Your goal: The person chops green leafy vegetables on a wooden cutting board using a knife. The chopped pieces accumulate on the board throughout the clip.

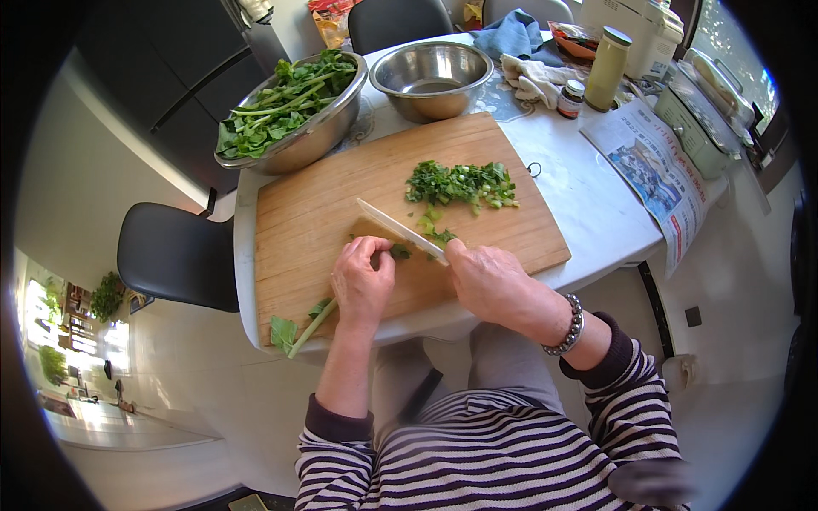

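Observation:
My right hand (pixel 489 278) is closed round the grip of a kitchen knife (pixel 402 231), whose pale blade slants up and left over the wooden cutting board (pixel 307 217). Beside the blade, my left hand (pixel 365 274) presses with curled fingers on some leafy greens (pixel 401 251), mostly hidden by the hand. Chopped greens (pixel 461 184) lie heaped on the board's upper right, with a few loose pieces (pixel 439 235) near the knife. A leafy stalk (pixel 313 327) lies across the board's near left edge, partly behind my left wrist.
A steel bowl of whole greens (pixel 348 105) and another steel bowl (pixel 431 108) stand beyond the board. Rightward are cloths (pixel 533 80), a small dark jar (pixel 570 99), a tall jar (pixel 607 69), a newspaper (pixel 652 172) and a pale green appliance (pixel 693 131). Black chairs (pixel 176 255) stand around the table.

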The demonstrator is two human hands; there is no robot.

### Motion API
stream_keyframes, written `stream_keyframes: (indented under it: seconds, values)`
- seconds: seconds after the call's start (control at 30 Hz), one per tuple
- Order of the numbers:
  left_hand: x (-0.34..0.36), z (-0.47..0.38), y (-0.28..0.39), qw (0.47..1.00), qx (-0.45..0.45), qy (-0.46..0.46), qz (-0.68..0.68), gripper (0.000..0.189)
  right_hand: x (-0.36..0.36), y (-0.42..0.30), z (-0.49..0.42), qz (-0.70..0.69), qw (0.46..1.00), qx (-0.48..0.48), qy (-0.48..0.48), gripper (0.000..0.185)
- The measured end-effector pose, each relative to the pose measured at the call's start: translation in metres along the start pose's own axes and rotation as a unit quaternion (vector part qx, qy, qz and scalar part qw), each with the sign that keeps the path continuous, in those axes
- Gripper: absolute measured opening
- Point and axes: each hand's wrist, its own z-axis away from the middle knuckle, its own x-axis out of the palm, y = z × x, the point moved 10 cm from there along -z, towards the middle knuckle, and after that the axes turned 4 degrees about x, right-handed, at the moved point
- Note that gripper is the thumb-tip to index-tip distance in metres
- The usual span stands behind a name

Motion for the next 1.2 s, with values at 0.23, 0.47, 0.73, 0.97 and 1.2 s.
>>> stream_keyframes:
  seconds: [0.23,0.47,0.73,0.97,1.2]
  values:
    - [-0.003,0.0,0.005,1.0,0.018,0.009,-0.015,0.006,0.0,-0.009,0.013,-0.027,0.999,0.002,-0.016,0.013]
    - [-0.003,0.0,0.005,1.0,0.019,0.005,-0.024,0.006,0.006,-0.013,0.012,-0.03,1.0,-0.005,-0.006,0.015]
    - [-0.003,-0.001,0.007,0.999,0.03,0.007,-0.017,0.005,0.007,-0.021,0.0,-0.004,1.0,-0.022,0.017,0.011]
    - [-0.003,-0.001,0.007,1.0,0.029,0.005,-0.011,0.004,0.005,-0.026,-0.004,0.003,0.999,-0.04,0.033,0.011]
    - [-0.002,0.0,0.007,1.0,0.023,0.004,-0.015,0.003,0.009,-0.027,-0.01,0.013,0.999,-0.03,0.032,0.012]
